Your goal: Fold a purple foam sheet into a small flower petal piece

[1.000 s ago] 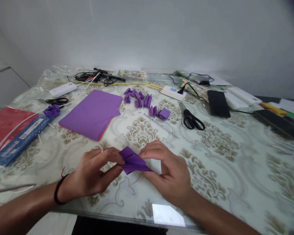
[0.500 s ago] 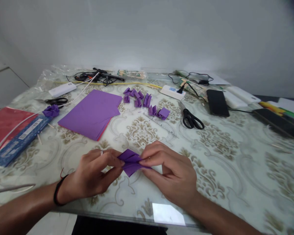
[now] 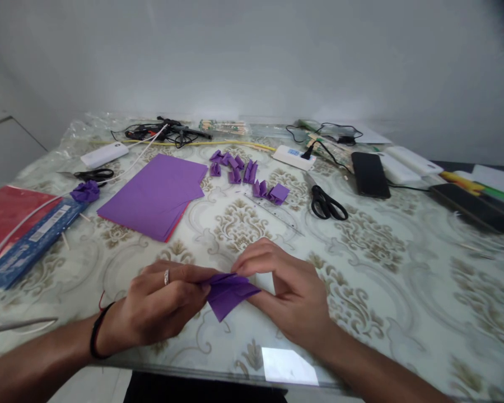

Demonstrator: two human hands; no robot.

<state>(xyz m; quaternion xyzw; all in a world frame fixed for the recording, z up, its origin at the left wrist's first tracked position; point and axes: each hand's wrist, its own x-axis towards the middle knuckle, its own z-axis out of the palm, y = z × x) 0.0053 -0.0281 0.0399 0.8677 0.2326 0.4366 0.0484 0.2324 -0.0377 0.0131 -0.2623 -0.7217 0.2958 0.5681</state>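
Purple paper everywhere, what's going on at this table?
A person is folding a small purple paper, pinched between the left hand and right hand just above the table. Farther back lie a stack of purple sheets, a cluster of folded pieces and black scissors.

Home craft table point(image 3: 361, 291), not workshop: ornate patterned cloth under clear cover, plain white wall behind. Purple paper stack point(image 3: 155, 196) as landmark: small folded purple pieces point(image 3: 243, 173) right of it, black scissors point(image 3: 327, 206) farther right, phone point(image 3: 370, 174) and power strip point(image 3: 293, 157) beyond, red paper point(image 3: 4, 215) left.
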